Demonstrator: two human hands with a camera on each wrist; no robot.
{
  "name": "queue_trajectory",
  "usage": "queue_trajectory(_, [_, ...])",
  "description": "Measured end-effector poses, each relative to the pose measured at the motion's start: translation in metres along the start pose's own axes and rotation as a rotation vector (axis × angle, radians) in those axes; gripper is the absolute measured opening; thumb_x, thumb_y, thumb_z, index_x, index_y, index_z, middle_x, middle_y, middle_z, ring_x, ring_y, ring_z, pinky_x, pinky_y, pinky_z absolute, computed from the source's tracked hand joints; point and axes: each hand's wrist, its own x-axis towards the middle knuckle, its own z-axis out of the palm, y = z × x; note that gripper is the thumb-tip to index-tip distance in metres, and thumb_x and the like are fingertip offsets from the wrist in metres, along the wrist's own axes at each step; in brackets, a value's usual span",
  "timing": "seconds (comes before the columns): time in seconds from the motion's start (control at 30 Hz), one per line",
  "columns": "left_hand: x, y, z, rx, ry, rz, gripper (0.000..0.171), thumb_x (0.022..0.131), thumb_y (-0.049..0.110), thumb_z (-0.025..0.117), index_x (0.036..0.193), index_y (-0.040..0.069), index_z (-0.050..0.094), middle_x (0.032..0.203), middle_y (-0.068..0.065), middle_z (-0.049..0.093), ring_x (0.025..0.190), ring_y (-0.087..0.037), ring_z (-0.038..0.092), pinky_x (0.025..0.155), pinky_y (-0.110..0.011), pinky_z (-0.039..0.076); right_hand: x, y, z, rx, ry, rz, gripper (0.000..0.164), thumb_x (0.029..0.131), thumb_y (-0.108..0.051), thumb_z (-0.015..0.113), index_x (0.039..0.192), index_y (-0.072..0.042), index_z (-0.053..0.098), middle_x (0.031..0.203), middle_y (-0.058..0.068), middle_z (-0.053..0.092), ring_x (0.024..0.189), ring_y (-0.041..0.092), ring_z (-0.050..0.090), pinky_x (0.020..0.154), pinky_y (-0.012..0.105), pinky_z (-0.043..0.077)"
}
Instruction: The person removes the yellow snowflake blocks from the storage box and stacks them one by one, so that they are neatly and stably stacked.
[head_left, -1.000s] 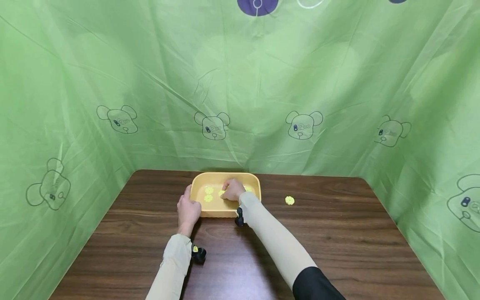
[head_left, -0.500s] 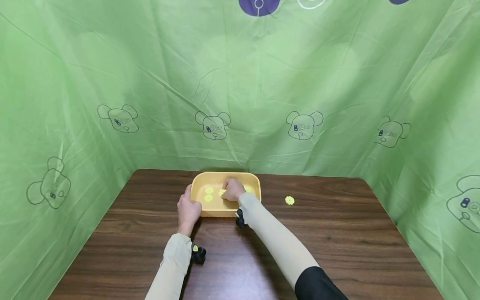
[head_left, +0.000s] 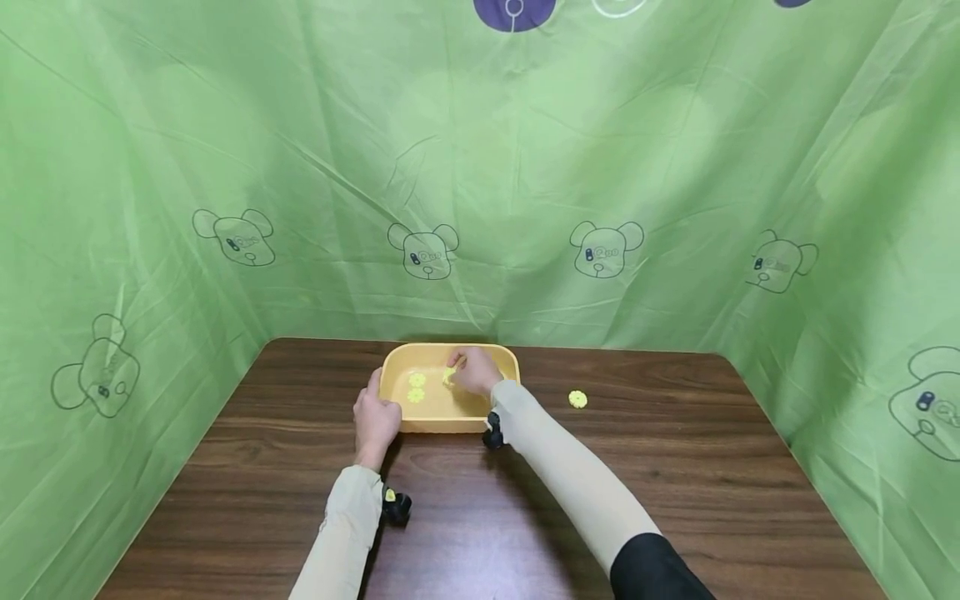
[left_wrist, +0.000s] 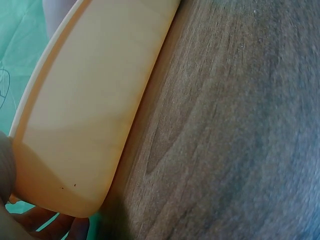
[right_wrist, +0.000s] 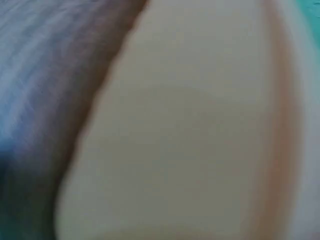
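Note:
A yellow plastic basin (head_left: 438, 412) stands at the far side of the table. My left hand (head_left: 377, 423) grips its left end; in the left wrist view the thumb lies over the rim and the fingers (left_wrist: 56, 227) go round the outside of the wall (left_wrist: 80, 110). Inside the basin, my right hand (head_left: 478, 372) pinches a small yellow flower-shaped piece (head_left: 448, 376), raised a little off the floor. Two more flower-shaped pieces (head_left: 416, 387) lie in the left part. The right wrist view has only the basin's blurred outer wall (right_wrist: 175, 125), so those fingertips are hidden there.
One flower-shaped piece (head_left: 577, 399) lies on the dark wooden table (head_left: 675, 467), right of the basin. A green curtain (head_left: 510, 167) with printed bear heads surrounds the table's back and sides. Each wrist wears a small black camera (head_left: 397, 507).
My right hand has lifted slightly and shifted right with the flower-shaped piece between its fingers. It now covers the basin's right part, where another piece showed before. My left hand stays put.

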Motion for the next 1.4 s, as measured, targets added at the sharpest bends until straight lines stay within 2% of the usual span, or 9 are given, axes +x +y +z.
queue_trajectory(0.23, [0.001,0.001,0.001,0.016,-0.025,-0.003,0.073,0.083,0.000,0.043,0.155,0.011,0.039,0.132,-0.032,0.054,0.122,-0.049,0.051,0.103,-0.060,0.041,-0.013,0.000,-0.055,0.141,0.071,0.028,0.017,0.089,-0.012,0.074,0.105,-0.007,0.072,0.094,0.008,0.071,0.079,0.021,0.068,0.072,0.033,0.058])
queue_trajectory(0.4, [0.001,0.000,0.000,0.019,-0.015,0.002,0.072,0.083,0.000,0.044,0.154,0.011,0.041,0.131,-0.031,0.054,0.120,-0.049,0.052,0.103,-0.060,0.041,-0.025,0.015,-0.095,0.246,0.121,0.019,0.016,0.092,-0.014,0.073,0.106,-0.006,0.072,0.096,0.013,0.072,0.080,0.026,0.070,0.075,0.041,0.060])
queue_trajectory(0.53, [0.001,0.000,-0.002,0.011,-0.008,-0.003,0.072,0.082,0.000,0.044,0.153,0.011,0.042,0.130,-0.031,0.055,0.120,-0.050,0.052,0.103,-0.061,0.040,-0.038,0.030,-0.124,0.270,0.151,-0.012,0.020,0.092,-0.013,0.073,0.110,-0.002,0.071,0.103,0.018,0.071,0.087,0.033,0.071,0.083,0.050,0.059])
queue_trajectory(0.6, [0.001,0.000,-0.002,0.007,-0.013,-0.003,0.072,0.082,0.000,0.044,0.154,0.011,0.041,0.130,-0.031,0.054,0.121,-0.050,0.051,0.103,-0.061,0.040,-0.046,0.039,-0.138,0.248,0.167,-0.013,0.021,0.093,-0.014,0.072,0.111,-0.002,0.071,0.103,0.018,0.071,0.086,0.034,0.070,0.082,0.049,0.059])
queue_trajectory(0.8, [0.002,0.001,-0.001,0.007,-0.026,-0.004,0.072,0.083,0.000,0.043,0.154,0.011,0.041,0.132,-0.031,0.053,0.122,-0.049,0.051,0.104,-0.060,0.040,-0.066,0.073,-0.171,0.167,0.179,0.045,0.023,0.095,-0.015,0.070,0.113,-0.001,0.072,0.099,0.019,0.072,0.080,0.025,0.070,0.072,0.032,0.059])
queue_trajectory(0.9, [0.003,0.001,0.000,0.013,-0.015,-0.005,0.072,0.083,0.001,0.043,0.153,0.012,0.042,0.130,-0.031,0.054,0.120,-0.049,0.052,0.102,-0.060,0.041,-0.075,0.092,-0.178,0.154,0.152,0.091,0.025,0.095,-0.012,0.069,0.116,0.002,0.072,0.100,0.021,0.072,0.079,0.023,0.070,0.073,0.032,0.060])
queue_trajectory(1.03, [0.003,0.001,-0.002,0.017,-0.002,-0.002,0.072,0.082,0.001,0.044,0.153,0.013,0.043,0.128,-0.031,0.055,0.117,-0.050,0.053,0.100,-0.061,0.042,-0.081,0.117,-0.179,0.178,0.098,0.168,0.027,0.096,-0.009,0.067,0.119,0.005,0.070,0.104,0.023,0.072,0.088,0.032,0.070,0.081,0.039,0.060])
queue_trajectory(1.13, [0.002,0.002,-0.002,0.012,-0.008,-0.001,0.072,0.082,0.001,0.043,0.153,0.012,0.043,0.129,-0.031,0.055,0.119,-0.050,0.052,0.101,-0.061,0.041,-0.084,0.135,-0.175,0.169,0.068,0.227,0.028,0.097,-0.011,0.066,0.119,0.004,0.071,0.103,0.020,0.073,0.093,0.035,0.070,0.080,0.039,0.060])
queue_trajectory(1.4, [0.001,0.001,-0.001,0.013,-0.019,-0.004,0.072,0.083,0.001,0.042,0.154,0.011,0.041,0.132,-0.031,0.054,0.122,-0.049,0.052,0.103,-0.060,0.041,-0.087,0.152,-0.165,0.144,0.027,0.270,0.024,0.094,-0.011,0.069,0.112,0.005,0.071,0.093,0.017,0.074,0.081,0.021,0.069,0.068,0.031,0.056])
